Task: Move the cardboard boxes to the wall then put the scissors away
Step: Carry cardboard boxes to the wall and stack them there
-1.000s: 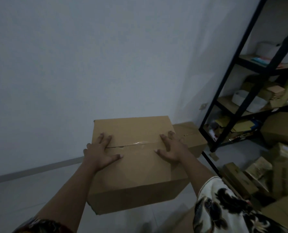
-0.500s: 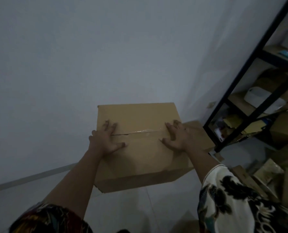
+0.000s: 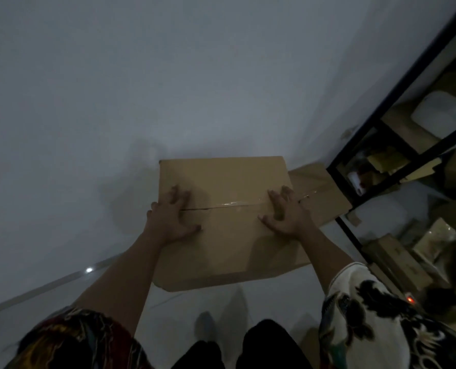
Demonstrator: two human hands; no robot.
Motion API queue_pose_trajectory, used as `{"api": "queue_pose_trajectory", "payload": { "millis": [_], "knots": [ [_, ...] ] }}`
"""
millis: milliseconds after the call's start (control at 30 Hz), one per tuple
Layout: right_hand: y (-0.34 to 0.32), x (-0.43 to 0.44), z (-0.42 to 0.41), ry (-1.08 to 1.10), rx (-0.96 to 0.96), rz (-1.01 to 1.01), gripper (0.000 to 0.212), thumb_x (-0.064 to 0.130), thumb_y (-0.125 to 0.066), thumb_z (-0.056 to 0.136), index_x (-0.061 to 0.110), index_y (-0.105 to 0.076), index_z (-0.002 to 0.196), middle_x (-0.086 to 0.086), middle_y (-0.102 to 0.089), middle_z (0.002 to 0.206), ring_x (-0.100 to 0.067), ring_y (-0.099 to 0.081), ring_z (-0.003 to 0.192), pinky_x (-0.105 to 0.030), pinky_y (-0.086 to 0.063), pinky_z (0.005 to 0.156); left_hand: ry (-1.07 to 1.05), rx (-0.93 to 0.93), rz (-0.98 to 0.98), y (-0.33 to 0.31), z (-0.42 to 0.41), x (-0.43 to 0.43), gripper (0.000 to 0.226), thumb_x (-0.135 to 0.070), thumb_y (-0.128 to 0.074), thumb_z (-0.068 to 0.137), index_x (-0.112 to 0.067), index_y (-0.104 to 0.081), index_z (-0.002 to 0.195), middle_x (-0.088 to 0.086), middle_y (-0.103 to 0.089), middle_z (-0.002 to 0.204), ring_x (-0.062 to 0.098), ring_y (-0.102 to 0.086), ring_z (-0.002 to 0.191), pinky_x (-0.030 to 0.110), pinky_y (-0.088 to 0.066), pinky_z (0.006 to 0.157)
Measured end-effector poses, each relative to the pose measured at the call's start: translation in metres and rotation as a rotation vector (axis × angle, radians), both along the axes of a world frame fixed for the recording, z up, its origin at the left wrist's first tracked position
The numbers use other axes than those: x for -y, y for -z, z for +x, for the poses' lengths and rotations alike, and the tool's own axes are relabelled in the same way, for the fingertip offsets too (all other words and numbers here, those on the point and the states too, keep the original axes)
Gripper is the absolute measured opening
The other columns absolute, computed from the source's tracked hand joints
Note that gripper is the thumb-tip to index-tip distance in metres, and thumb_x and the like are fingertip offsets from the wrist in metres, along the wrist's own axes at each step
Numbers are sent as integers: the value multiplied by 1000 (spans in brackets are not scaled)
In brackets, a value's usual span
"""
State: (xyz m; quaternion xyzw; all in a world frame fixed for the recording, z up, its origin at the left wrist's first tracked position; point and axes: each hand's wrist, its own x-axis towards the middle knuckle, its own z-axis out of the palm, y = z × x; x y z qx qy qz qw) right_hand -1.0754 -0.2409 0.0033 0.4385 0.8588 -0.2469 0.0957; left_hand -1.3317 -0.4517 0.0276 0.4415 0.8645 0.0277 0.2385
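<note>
Head view: one large brown cardboard box (image 3: 229, 235) stands on the pale floor (image 3: 221, 299), its far edge close against the white wall (image 3: 168, 89); actual contact with the wall cannot be confirmed. The box is plain and unprinted, with its top flaps closed. A strip of glossy clear tape (image 3: 237, 204) runs along the centre seam, and a thin dark gap shows at the seam's left end. The near lower corner looks slightly crumpled.

The left hand (image 3: 171, 217) lies palm-down on the top near the left edge, fingers straight and spread, thumb out to the side. The right hand (image 3: 285, 213) lies flat near the right edge, fingers likewise apart. Neither hand curls round an edge.

A second, lower box (image 3: 320, 193), also taped, sits just beside the first on its right, between it and a black metal rack (image 3: 408, 83) loaded with cartons.
</note>
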Motion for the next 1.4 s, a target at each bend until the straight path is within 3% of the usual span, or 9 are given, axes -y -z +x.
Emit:
{"api": "queue_pose_trajectory", "payload": {
  "millis": [133, 267, 633, 833, 1100, 1233, 1300, 1400],
  "knots": [
    [36, -23, -5, 0, 32, 21, 93, 79, -44, 71, 42, -17, 152, 0, -5, 163, -42, -12, 145, -58, -22, 114, -22, 46, 4, 45, -1, -18, 121, -88, -42, 46, -43, -6, 152, -7, 8, 162, 47, -28, 134, 54, -32, 107],
    [76, -52, -5, -14, 35, -47, 87, 68, -59, 80, 40, -20, 152, 2, -3, 163, -44, -13, 143, -60, -26, 110, -50, 93, 6, 100, 8, -32, 120, -89, -36, 46, -44, -4, 152, -9, 11, 162, 43, -29, 136, 52, -31, 108],
    [207, -130, 3, -91, 49, -69, 83, 55, -65, 83, 39, -22, 152, 4, -3, 162, -37, -21, 137, -55, -32, 105, -65, 179, 43, 248, 34, -77, 111, -87, -40, 57, -47, 4, 150, -5, 14, 162, 42, -29, 139, 56, -29, 108],
    [286, -150, 7, -74, 8, -82, 88, 69, -50, 72, 40, -24, 151, 3, -6, 162, -37, -25, 134, -54, -35, 103, -64, 161, 81, 326, 32, -97, 107, -88, -39, 58, -52, 9, 147, -7, 16, 161, 43, -29, 138, 58, -31, 107],
    [363, -175, -6, -131, -59, -97, 92, 77, -39, 67, 35, -34, 149, -1, -12, 162, -37, -25, 140, -54, -32, 106, -110, 185, 103, 392, 33, -106, 111, -84, -42, 57, -41, -5, 152, -2, 12, 162, 44, -29, 139, 58, -29, 107],
    [388, -193, -14, -116, -74, -125, 87, 73, -48, 71, 33, -38, 147, -2, -16, 161, -40, -26, 139, -57, -32, 107, -129, 218, 90, 422, 35, -113, 110, -89, -38, 56, -48, 5, 149, -5, 19, 161, 44, -26, 140, 59, -31, 107],
    [398, -200, -19, -108, -65, -139, 83, 65, -57, 74, 32, -37, 148, -1, -15, 161, -40, -26, 139, -57, -31, 108, -150, 234, 82, 435, 35, -119, 112, -92, -34, 56, -44, 1, 151, -4, 17, 161, 43, -24, 142, 58, -29, 109],
    [408, -206, -22, -104, -54, -149, 94, 73, -46, 64, 34, -33, 149, 0, -14, 161, -37, -25, 140, -57, -30, 109, -158, 232, 83, 447, 37, -125, 114, -94, -29, 59, -37, -5, 153, 1, 12, 162, 42, -26, 141, 55, -29, 110]
  ]
}}
